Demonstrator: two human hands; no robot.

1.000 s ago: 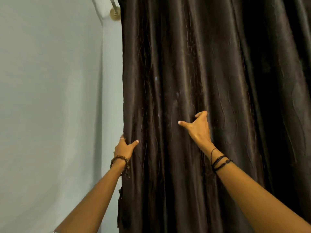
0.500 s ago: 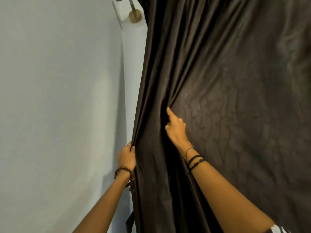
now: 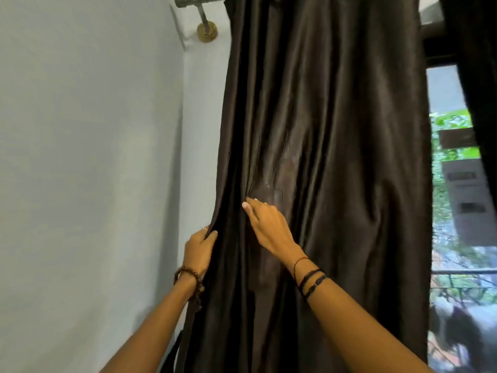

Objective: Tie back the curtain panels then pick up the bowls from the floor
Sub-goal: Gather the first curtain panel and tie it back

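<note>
A dark brown satin curtain panel [image 3: 336,157] hangs bunched in folds from a rod at the top. My left hand [image 3: 199,249] grips the panel's left edge at about waist height of the fabric, thumb over the front. My right hand [image 3: 266,224] reaches across the folds just to the right of it, fingers pressed into a fold; whether they pinch it I cannot tell. A second dark panel [image 3: 476,76] hangs at the far right. No bowls are in view.
A pale wall [image 3: 94,184] fills the left side. A metal curtain rod [image 3: 199,0] and its brass bracket [image 3: 206,32] sit at the top left. Between the panels a window [image 3: 454,211] shows greenery and a railing outside.
The curtain has been gathered to the left, uncovering the window on the right. My right hand moved left toward my left hand, which kept its grip on the edge.
</note>
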